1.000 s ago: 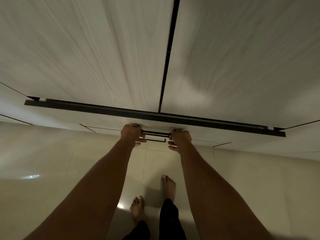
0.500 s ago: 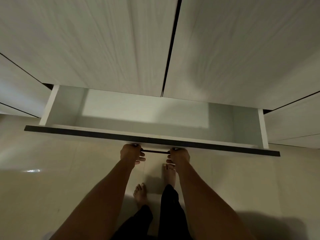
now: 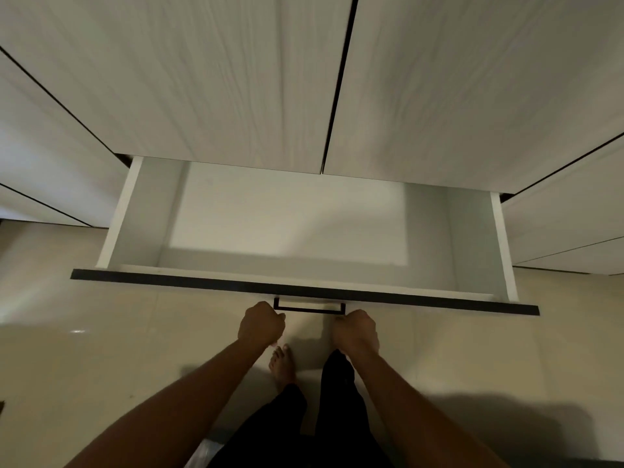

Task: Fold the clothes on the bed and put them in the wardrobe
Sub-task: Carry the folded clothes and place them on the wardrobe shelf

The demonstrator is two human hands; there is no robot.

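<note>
- A glossy beige tiled floor (image 3: 101, 332) spreads beneath the hands.
- Ahead of the hands stands the wardrobe (image 3: 202, 79), flat and pale with a fine wood grain. It has two doors (image 3: 472, 96) split by one dark seam.
- One rectangular drawer (image 3: 135, 214) is pulled out just beyond the hands, with smooth white walls and a dark front edge.
- One thin dark bar handle (image 3: 309, 309) lies between the hands.
- The left hand (image 3: 261, 324) is curled at the handle's left end and the right hand (image 3: 354, 331) just beside its right end. The two hands are apart, and whether either grips the bar cannot be told.

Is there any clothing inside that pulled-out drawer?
No, the drawer shows only its bare pale bottom and side walls, with nothing lying in it.
</note>
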